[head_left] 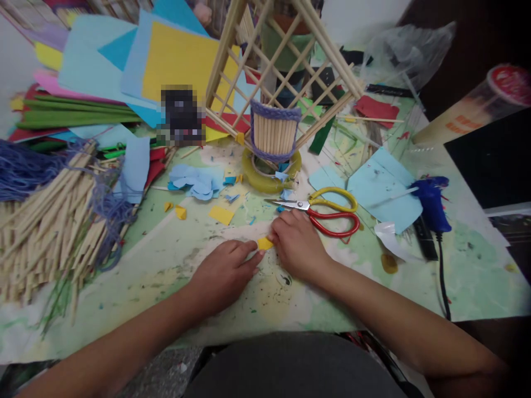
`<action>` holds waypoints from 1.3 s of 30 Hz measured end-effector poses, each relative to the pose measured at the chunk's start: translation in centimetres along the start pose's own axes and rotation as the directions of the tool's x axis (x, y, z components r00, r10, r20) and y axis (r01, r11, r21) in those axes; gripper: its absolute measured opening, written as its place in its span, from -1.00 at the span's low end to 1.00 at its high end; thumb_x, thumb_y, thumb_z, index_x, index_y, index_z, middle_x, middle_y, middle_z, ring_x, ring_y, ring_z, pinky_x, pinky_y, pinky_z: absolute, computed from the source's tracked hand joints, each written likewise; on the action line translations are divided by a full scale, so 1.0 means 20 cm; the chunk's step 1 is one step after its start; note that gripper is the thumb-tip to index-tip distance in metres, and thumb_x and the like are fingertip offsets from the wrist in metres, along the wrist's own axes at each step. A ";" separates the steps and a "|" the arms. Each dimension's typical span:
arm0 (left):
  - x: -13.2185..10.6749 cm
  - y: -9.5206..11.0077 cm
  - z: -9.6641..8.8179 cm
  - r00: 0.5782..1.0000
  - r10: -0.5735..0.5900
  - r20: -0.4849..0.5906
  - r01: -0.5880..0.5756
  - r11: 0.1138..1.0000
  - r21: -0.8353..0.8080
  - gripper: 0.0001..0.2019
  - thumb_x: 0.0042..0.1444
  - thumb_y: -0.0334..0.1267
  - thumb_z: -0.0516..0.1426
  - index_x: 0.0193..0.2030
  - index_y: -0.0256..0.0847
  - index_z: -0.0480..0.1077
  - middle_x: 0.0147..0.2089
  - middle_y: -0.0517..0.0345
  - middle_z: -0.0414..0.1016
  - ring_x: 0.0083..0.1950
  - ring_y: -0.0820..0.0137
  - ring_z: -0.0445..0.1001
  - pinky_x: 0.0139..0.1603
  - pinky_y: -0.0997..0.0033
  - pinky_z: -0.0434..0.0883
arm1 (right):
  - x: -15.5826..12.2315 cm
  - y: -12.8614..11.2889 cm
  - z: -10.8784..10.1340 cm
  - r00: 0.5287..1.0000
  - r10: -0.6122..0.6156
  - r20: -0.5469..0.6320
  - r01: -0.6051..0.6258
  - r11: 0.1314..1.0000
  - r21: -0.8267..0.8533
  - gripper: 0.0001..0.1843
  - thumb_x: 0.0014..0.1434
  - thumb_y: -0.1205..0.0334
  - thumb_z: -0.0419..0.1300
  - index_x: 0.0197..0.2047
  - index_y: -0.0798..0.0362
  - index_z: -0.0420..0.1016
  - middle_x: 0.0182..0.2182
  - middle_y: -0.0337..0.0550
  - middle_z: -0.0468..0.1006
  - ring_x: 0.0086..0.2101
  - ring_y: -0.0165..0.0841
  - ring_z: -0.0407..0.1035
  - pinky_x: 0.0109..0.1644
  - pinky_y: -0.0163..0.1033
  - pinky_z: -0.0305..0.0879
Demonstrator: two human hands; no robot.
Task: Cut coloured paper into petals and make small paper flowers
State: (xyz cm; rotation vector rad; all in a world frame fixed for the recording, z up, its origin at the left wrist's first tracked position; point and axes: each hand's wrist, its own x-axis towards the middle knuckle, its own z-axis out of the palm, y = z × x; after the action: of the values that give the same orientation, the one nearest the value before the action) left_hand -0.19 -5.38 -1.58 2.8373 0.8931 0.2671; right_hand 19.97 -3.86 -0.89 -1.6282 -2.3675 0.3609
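Note:
Between my two hands is a small piece of yellow paper [264, 243], low over the table. My left hand [226, 271] pinches its left side between thumb and fingers. At its right edge the curled fingers of my right hand [296, 243] grip it too. Just beyond my right hand lie scissors [309, 207] with one yellow and one red handle. A flat yellow paper square [221, 214] and small folded yellow bits [180, 211] rest to the left. Behind them are light blue paper petals [194, 181].
A lattice of wooden sticks [276, 132] with a purple braided edge stands on a yellow tape roll [249, 171]. Bundled sticks [50, 232] and purple yarn [20, 168] lie left. On the right are a blue glue gun [433, 202] with its cord and a cup [468, 105]. Coloured sheets [178, 61] lie behind.

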 end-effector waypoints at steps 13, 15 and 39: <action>0.01 0.03 -0.03 0.998 -0.037 -0.048 0.034 0.998 -0.060 -0.73 0.20 -0.32 -0.01 -0.01 -0.24 0.40 -0.07 -0.09 0.42 -0.15 0.25 0.36 -0.15 0.17 0.35 | -0.03 0.01 -0.04 0.993 -0.112 -0.027 0.115 0.974 0.196 -0.87 0.11 0.22 0.20 -0.28 0.09 0.42 -0.30 -0.13 0.41 -0.21 -0.27 0.20 -0.14 -0.18 0.08; 0.00 0.02 -0.03 0.996 -0.063 -0.070 0.053 0.990 -0.134 -0.73 0.21 -0.31 0.00 -0.02 -0.20 0.41 -0.08 -0.04 0.42 -0.14 0.28 0.37 -0.14 0.20 0.36 | -0.03 0.01 -0.03 0.994 -0.107 -0.024 0.110 0.972 0.210 -0.89 0.09 0.25 0.23 -0.31 0.08 0.41 -0.31 -0.15 0.41 -0.22 -0.29 0.21 -0.14 -0.19 0.08; 0.08 0.02 -0.05 0.973 0.113 -0.203 -0.029 0.927 0.375 -0.72 0.22 -0.45 -0.08 -0.42 -0.29 0.39 -0.47 0.08 0.38 -0.40 0.34 0.28 -0.31 0.26 0.23 | -0.04 0.02 0.03 0.893 -0.420 -0.160 0.434 0.899 0.061 -0.83 0.23 0.28 0.10 -0.33 0.04 0.51 -0.43 -0.15 0.46 -0.30 -0.31 0.19 -0.19 -0.20 0.07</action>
State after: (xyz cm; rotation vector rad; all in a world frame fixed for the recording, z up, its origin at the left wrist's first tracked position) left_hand 1.18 -4.67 -0.36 3.2437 0.9731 0.4799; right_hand 20.42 -4.40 -1.62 -1.0091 -2.4652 0.2527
